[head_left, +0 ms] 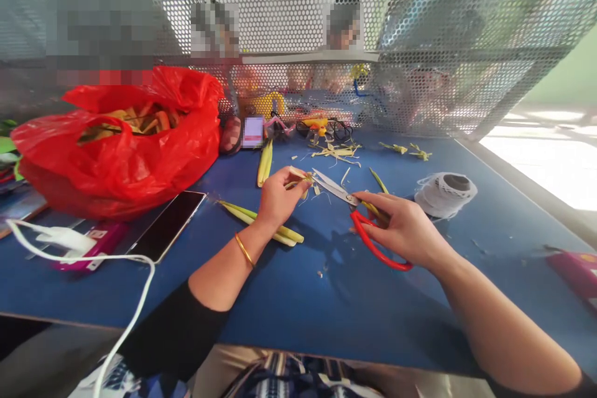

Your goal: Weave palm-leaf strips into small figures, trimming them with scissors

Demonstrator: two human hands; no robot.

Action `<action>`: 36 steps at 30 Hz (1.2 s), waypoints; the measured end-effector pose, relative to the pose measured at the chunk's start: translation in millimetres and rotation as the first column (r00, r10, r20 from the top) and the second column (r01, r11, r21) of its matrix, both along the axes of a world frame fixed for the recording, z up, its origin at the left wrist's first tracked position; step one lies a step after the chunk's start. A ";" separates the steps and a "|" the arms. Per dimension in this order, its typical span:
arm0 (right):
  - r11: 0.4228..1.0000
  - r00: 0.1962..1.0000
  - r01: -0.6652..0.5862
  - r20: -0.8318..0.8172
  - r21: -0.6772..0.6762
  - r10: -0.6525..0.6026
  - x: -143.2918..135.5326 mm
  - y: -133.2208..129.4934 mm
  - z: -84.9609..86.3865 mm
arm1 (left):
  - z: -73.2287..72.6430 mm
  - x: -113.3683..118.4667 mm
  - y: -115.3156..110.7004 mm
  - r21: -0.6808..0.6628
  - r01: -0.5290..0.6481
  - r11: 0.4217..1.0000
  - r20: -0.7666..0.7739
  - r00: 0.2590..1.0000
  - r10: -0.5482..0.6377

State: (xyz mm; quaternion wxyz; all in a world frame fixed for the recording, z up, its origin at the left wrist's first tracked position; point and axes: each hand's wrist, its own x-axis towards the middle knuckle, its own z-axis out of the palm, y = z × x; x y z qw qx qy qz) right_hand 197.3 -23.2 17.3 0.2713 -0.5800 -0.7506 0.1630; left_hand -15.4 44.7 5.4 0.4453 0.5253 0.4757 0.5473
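Note:
My left hand (281,196) is closed, pinching a small pale piece of husk (298,174) between thumb and fingertips. In my right hand (401,227) are red-handled scissors (380,255), their blades pointing left, the tips close to the husk. The blades look slightly parted. A green-yellow strip also shows at my right fingers; whether they grip it I cannot tell. Beneath my left wrist lie some green-yellow husk strips (291,235). Another folded husk bundle (264,165) rests just beyond that hand. Small trimmings and thin fibres are scattered around the scissor tips.
A red plastic bag (186,137) full of dried husks fills the left. Nearer stand a black-screened phone (170,224) and a white cable (149,273). A spool of white thread (446,194) is at right. Perforated metal mesh (298,6) closes the back; people sit behind it.

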 end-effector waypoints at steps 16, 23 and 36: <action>1.000 0.998 -0.029 0.056 -0.001 0.029 -1.0 -1.6 1.0 | 3.0 -0.1 -5.5 0.071 -0.024 0.997 -0.156 0.987 0.035; 1.000 0.999 -0.009 0.052 -0.029 0.011 -2.9 -2.4 0.8 | -4.6 0.3 -7.4 0.182 -0.048 0.982 -0.323 0.940 0.106; 0.998 0.999 -0.012 0.036 -0.069 0.015 -6.7 -3.6 1.8 | -8.2 0.9 -6.2 0.207 -0.060 0.976 -0.322 0.938 0.126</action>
